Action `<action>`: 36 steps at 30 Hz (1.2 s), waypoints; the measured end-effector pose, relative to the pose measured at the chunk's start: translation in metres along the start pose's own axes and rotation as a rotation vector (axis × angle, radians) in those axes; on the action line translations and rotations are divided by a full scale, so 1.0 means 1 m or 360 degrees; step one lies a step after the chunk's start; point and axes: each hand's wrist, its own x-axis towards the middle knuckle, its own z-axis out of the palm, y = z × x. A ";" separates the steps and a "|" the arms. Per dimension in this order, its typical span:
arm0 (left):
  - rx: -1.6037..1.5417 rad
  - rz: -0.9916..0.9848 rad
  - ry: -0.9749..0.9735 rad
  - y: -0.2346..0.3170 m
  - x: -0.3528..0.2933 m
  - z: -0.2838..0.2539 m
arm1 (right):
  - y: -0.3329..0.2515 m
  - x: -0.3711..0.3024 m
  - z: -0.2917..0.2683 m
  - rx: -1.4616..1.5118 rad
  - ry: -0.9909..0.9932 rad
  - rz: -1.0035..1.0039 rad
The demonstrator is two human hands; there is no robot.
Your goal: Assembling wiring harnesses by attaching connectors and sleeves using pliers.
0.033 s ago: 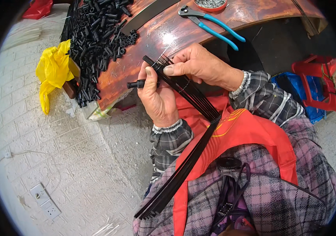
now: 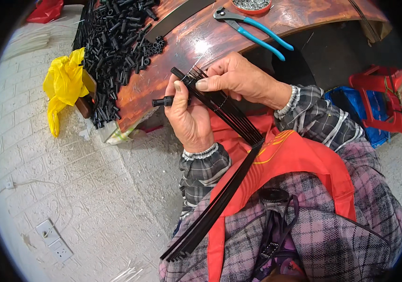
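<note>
Black rods cross the red apron. Near their upper ends, the left hand grips a black tube; the right hand pinches the rods. Arranging them seems under way, next calling for steady holding. Pliers lie beyond.

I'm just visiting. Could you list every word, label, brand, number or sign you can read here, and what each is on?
No text can be read here.
Red apron: yellow printing beside the bundle of black rods, too creased and slanted to read.
Blue-handled pliers: no lettering can be made out.
Wall socket: too small to tell whether it bears any marking.
</note>
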 end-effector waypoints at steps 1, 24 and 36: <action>-0.0023 -0.0019 -0.0050 0.000 0.000 -0.001 | 0.003 0.001 -0.001 0.0036 -0.0031 0.0013; -0.0055 -0.0035 -0.0059 -0.015 -0.008 0.018 | 0.012 -0.012 -0.024 0.0220 -0.0188 -0.0127; -0.0149 0.0003 -0.0293 -0.007 -0.002 -0.003 | 0.013 0.002 -0.008 0.0182 -0.0237 -0.0004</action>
